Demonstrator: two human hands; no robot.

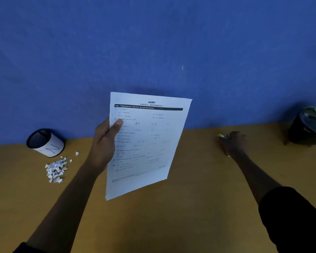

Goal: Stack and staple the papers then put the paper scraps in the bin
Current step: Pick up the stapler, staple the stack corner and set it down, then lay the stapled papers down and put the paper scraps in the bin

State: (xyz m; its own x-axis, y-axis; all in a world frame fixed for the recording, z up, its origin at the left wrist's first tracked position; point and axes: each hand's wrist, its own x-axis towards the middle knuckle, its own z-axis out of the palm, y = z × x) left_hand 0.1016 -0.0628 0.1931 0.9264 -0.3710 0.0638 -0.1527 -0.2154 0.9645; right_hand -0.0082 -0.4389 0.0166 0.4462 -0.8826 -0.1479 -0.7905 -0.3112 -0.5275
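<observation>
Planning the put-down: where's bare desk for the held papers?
Free: the wide near desk between the forearms, below the papers. Also bare between papers and right hand. Crowded: far left, paper scraps beside the mesh bin; far right, dark pot.

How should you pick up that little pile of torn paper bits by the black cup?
Probably come straight down from above and pinch or scoop the paper scraps at the thick middle of the heap. They lie loose and flat on the table, with no edge for a grip, so a few stray bits near the bin need separate pinches.
</observation>
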